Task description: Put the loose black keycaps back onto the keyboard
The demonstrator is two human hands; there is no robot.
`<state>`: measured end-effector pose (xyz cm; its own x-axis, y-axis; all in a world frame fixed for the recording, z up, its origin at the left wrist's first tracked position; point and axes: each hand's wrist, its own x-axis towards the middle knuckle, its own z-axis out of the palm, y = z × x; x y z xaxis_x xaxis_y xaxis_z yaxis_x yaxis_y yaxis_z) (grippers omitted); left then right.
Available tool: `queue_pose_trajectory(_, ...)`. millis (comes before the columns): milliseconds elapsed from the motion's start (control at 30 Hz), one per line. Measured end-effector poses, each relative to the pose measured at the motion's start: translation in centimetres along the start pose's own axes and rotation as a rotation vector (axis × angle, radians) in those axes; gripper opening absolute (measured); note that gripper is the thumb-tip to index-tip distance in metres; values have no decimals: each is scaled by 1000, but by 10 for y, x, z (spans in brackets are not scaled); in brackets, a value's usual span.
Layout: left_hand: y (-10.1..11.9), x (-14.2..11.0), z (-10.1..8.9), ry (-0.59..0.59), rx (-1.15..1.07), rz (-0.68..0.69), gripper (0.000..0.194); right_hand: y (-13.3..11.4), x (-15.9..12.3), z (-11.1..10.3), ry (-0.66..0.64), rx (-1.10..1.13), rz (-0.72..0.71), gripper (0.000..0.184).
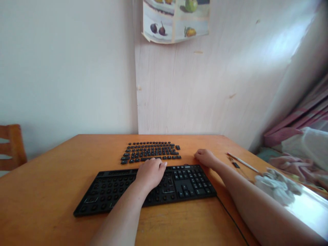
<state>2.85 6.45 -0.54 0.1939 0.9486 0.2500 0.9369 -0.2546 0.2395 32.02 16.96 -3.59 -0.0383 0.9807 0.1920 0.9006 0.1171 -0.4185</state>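
A black keyboard (186,188) lies at a slight slant on the table; its left and middle sections are stripped of keycaps, while keys stay on the right-hand section. My left hand (151,172) is laid over the keyboard's middle, fingers bent down at its far edge and mostly hidden, thumb pointing right. Just past the keyboard's far right corner, my right hand (205,158) rests low on the table with curled, closed fingers; what they hold, if anything, is hidden. Behind the keyboard, loose black keycaps (153,150) are laid out in rows, with a long space bar nearest.
On the orange wooden table (51,191), a thin stick-like tool (242,162) and a small black piece (235,165) lie right of my right hand. Further right is a crumpled grey cloth (278,188). The keyboard's cable (232,218) runs toward me. A chair (12,145) stands left.
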Motion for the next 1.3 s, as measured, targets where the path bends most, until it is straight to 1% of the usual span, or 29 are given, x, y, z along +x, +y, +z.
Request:
queue_pose_trajectory(100, 2, -6, -8, -23, -13, -1, 58, 9, 4, 8, 38, -14, 31, 22)
queue_pose_trajectory(233, 4, -13, -17, -79, -43, 24, 68, 12, 6, 13, 80, -14, 59, 24)
queue_pose_trajectory(367, 6, -19, -21, -159, -54, 34, 85, 12, 7, 14, 109, 4, 76, 25)
queue_pose_trajectory(500, 9, -22, -26, -254, -24, 36, 96, 11, 7, 14, 120, 20, 79, 25)
queue_pose_trajectory(633, 14, -24, -35, -281, 31, 47, 104, 10, 7, 14, 125, 29, 85, 24)
queue_pose_trajectory(700, 13, -27, -40, -303, 52, 69, 110, 10, 7, 15, 127, 29, 89, 24)
queue_pose_trajectory(767, 7, -32, -45, -327, 69, 98, 115, 10, 8, 16, 128, 27, 92, 25)
queue_pose_trajectory(833, -4, -41, -51, -342, 82, 111, 121, 9, 8, 16, 127, 25, 97, 25)
queue_pose_trajectory(967, -30, -58, -59, -356, 140, 62, 134, 9, 8, 17, 123, 19, 109, 26)
queue_pose_trajectory(1067, -45, -67, -58, -365, 168, 33, 138, 9, 9, 16, 119, 17, 113, 26)
queue_pose_trajectory(1167, -53, -69, -53, -356, 161, 16, 136, 9, 9, 15, 118, 15, 115, 26)
queue_pose_trajectory(1300, -54, -67, -51, -327, 142, 28, 133, 8, 9, 14, 118, 15, 125, 25)
